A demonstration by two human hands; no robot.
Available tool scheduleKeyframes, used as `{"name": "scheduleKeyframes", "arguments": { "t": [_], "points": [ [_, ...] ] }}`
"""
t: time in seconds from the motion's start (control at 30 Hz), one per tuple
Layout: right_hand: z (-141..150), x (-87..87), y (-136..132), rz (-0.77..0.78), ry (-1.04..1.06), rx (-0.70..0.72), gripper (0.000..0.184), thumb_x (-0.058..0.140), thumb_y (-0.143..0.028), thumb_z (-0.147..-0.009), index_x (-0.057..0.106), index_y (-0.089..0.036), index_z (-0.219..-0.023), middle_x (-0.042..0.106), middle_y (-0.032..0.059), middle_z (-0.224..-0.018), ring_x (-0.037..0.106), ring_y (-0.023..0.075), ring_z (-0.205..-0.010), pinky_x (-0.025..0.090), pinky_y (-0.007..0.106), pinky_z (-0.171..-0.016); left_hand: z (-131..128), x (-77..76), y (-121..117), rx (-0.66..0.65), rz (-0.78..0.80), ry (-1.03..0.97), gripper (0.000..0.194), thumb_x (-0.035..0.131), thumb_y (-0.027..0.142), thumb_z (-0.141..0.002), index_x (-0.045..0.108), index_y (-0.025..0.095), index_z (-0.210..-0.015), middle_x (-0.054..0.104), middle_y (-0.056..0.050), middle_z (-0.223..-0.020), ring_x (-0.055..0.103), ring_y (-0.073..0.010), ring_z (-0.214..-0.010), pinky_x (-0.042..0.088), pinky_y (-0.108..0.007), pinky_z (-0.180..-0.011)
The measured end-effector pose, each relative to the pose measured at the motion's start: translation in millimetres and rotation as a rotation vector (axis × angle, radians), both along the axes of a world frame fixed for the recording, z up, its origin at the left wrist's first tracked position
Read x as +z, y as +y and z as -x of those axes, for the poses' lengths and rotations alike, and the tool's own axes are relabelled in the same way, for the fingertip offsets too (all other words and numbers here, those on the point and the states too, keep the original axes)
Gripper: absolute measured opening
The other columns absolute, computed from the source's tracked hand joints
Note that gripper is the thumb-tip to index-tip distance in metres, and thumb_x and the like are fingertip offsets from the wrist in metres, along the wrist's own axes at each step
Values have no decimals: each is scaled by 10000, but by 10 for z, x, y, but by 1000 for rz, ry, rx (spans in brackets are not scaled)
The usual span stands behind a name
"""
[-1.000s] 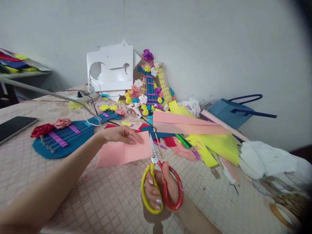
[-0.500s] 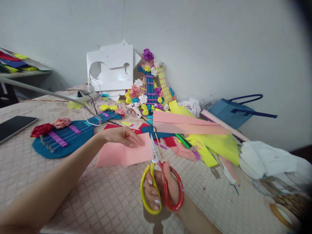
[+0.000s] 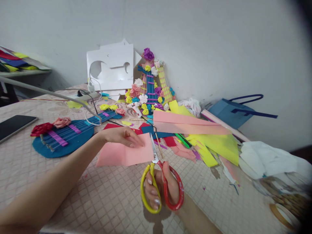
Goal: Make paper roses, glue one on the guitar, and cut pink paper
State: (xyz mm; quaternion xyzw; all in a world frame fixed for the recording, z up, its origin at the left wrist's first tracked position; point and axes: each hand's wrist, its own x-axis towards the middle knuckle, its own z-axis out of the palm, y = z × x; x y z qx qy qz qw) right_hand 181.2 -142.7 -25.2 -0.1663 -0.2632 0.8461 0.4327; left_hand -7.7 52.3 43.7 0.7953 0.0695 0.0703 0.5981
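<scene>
A piece of pink paper (image 3: 126,154) with a faint crease is held a little above the table by my left hand (image 3: 122,136), whose fingers are closed on its upper part. My right hand (image 3: 156,188) grips a pair of scissors (image 3: 155,157) with one yellow and one red handle loop. Their blades point away from me along the right edge of the paper, close to my left fingertips. Whether the blades are fully closed is hard to make out.
A blue guitar-shaped craft piece (image 3: 80,133) with paper flowers lies left, near a phone (image 3: 17,126). Pink strips (image 3: 185,123), yellow sheets (image 3: 219,146) and a green cutter (image 3: 183,141) lie right. Behind are a glue gun (image 3: 135,109), cables, white board (image 3: 109,78) and a blue bag (image 3: 226,112).
Almost nothing differs. Both hands, the paper and the scissors keep nearly the same place.
</scene>
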Motion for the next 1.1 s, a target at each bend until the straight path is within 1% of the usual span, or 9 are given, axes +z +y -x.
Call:
{"name": "scheduleKeyframes", "arguments": {
  "t": [0.23, 0.37, 0.5, 0.67, 0.87, 1.0, 1.1],
  "points": [
    [6, 38, 0, 5, -43, -18, 755, 229, -852, -708, 517, -155, -745, 440, -47, -527, 406, 68, -367, 371, 192, -344, 12, -12, 15, -8, -17, -10, 301, 661, 231, -805, 672, 206, -1105, 668, -69, -1164, 627, -176, -1061, 506, -227, -876],
    [5, 2, 12, 5, -35, -22, 725, 281, -847, -702, 507, -159, -731, 426, -61, -499, 371, 58, -335, 364, 185, -317, 22, -1, 28, -10, -62, 7, 305, 656, 248, -809, 673, 203, -1111, 653, -80, -1187, 600, -190, -1105, 493, -240, -900],
    [3, -34, 25, 6, -31, -15, 673, 314, -823, -729, 483, -172, -721, 397, -79, -479, 327, 47, -301, 342, 173, -294, 26, 3, 36, -16, -64, 14, 320, 654, 253, -810, 663, 211, -1128, 640, -77, -1210, 583, -194, -1131, 480, -254, -926],
    [9, 0, 21, -14, -62, -1, 726, 261, -863, -690, 480, -171, -726, 420, -65, -499, 367, 60, -329, 357, 189, -312, 24, -22, 38, -32, -32, 4, 329, 675, 252, -791, 670, 194, -1115, 666, -82, -1163, 621, -197, -1073, 504, -240, -884],
    [-9, -9, 12, -11, -58, -11, 764, 216, -866, -690, 503, -161, -745, 427, -54, -516, 394, 71, -352, 361, 196, -328, 5, -42, 33, -70, -9, 7, 348, 688, 246, -776, 668, 200, -1120, 675, -66, -1148, 632, -191, -1050, 508, -232, -877],
    [-20, -6, 14, 9, -51, -16, 755, 253, -863, -689, 511, -156, -741, 429, -52, -515, 390, 66, -355, 370, 191, -329, 0, -22, 21, -61, -12, 20, 343, 691, 243, -774, 671, 198, -1114, 674, -65, -1151, 630, -192, -1056, 505, -228, -878],
    [-12, 10, 13, 1, -38, -26, 701, 312, -829, -722, 509, -156, -730, 421, -61, -495, 365, 53, -328, 353, 174, -310, 4, -3, 13, -54, -18, 25, 333, 687, 239, -777, 674, 200, -1108, 675, -68, -1148, 629, -193, -1058, 508, -226, -870]
  ]
}}
